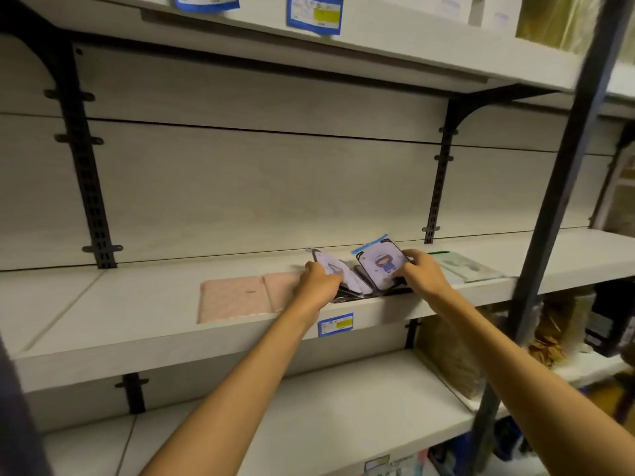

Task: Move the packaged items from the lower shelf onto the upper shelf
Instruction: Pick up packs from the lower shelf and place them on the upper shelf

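Both hands on the packaged items at the front edge of the upper shelf.

The packaged items (374, 269), a small leaning stack, sit on the upper shelf (137, 304); the left hand (318, 286) curls over its left card, the right hand (424, 273) pinches the purple-figure card, apparently tilted up. Left of the stack lies a pink pouch (237, 298); right, a pale green packet (470, 267). A price tag (335, 324) sits just below.

Bare upper shelf (103, 304) left of pink packets (237, 298)

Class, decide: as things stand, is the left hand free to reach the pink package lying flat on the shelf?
Probably not yet: the left hand grips a cartoon package. The pink package lies uncovered just beside it.
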Demonstrator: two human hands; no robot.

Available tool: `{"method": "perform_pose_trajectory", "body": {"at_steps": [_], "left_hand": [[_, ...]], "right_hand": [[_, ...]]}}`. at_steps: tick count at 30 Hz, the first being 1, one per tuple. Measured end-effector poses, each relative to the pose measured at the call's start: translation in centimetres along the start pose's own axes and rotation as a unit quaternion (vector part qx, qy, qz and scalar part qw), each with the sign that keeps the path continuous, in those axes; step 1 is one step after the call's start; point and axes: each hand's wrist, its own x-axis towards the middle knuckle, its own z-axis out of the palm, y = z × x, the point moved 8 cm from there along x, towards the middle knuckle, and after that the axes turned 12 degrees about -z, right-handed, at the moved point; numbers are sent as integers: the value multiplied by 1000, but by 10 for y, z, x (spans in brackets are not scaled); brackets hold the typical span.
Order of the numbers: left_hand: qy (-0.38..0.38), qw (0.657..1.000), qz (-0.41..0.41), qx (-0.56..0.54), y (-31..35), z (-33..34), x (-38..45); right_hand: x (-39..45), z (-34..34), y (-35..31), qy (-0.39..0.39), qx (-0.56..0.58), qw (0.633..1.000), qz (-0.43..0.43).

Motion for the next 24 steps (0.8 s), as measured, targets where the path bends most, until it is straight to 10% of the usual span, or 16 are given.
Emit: {"method": "perform_pose_trajectory", "body": {"at_steps": [8, 24], "left_hand": [[101, 958, 41, 267, 3, 11, -3], [158, 892, 152, 395, 7, 21, -9]], "right_hand": [[6, 8, 9, -35, -275, 956, -98], [0, 12, 20, -60, -240, 960, -131]]}}
